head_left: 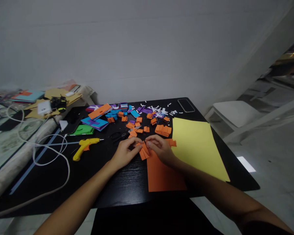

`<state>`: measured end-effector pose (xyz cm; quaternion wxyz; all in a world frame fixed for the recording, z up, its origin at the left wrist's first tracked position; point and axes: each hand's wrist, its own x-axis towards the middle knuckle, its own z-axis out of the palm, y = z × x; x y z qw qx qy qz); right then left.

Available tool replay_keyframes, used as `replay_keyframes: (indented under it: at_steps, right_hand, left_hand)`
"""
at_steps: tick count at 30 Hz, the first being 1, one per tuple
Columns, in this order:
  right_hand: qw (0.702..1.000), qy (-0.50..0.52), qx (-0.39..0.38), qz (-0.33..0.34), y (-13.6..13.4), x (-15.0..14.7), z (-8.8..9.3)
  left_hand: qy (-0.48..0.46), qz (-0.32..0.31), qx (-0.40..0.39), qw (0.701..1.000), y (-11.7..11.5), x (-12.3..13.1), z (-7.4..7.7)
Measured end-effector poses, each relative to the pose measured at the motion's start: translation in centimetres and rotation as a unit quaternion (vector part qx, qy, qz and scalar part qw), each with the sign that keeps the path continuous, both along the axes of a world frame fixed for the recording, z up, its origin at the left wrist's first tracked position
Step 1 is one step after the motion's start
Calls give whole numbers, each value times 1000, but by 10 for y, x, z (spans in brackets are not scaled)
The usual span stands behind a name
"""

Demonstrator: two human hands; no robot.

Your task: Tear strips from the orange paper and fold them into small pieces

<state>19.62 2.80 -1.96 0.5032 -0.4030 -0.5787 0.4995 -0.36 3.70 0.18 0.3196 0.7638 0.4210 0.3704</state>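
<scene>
Both of my hands meet over a small folded orange paper piece [144, 152] near the middle of the black table. My left hand [126, 150] pinches its left upper edge between thumb and fingers. My right hand [161, 149] has its fingers bent together at the piece's upper right corner; what lies between those fingertips is hidden. Under the right hand lies a large orange sheet [164, 178]. Just beyond my hands are several small folded orange pieces [146, 129] and a thicker orange stack [163, 130]. Dark-handled scissors [117, 137] rest left of them.
A yellow glue gun [84, 147] lies at left beside a looping white cable [69, 169]. Yellow sheets [198, 147] cover the right side. Coloured paper stacks [95, 123], white scraps [159, 111] and a phone [186, 105] sit farther back. A white stool [235, 113] stands right.
</scene>
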Motion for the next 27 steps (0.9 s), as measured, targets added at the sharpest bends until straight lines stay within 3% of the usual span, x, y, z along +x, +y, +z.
replay_keyframes:
  at_steps: [3, 17, 27]
  right_hand:
    - [999, 7, -41, 23, 6, 0, -4]
    - [995, 19, -76, 63, 5, 2, 2]
    - [994, 15, -89, 54, 7, 1, -1]
  left_hand:
    - [-4, -24, -17, 1000, -1, 0, 1]
    - [-25, -44, -77, 996, -1, 1, 3]
    - [-11, -54, -103, 993, 0, 1, 4]
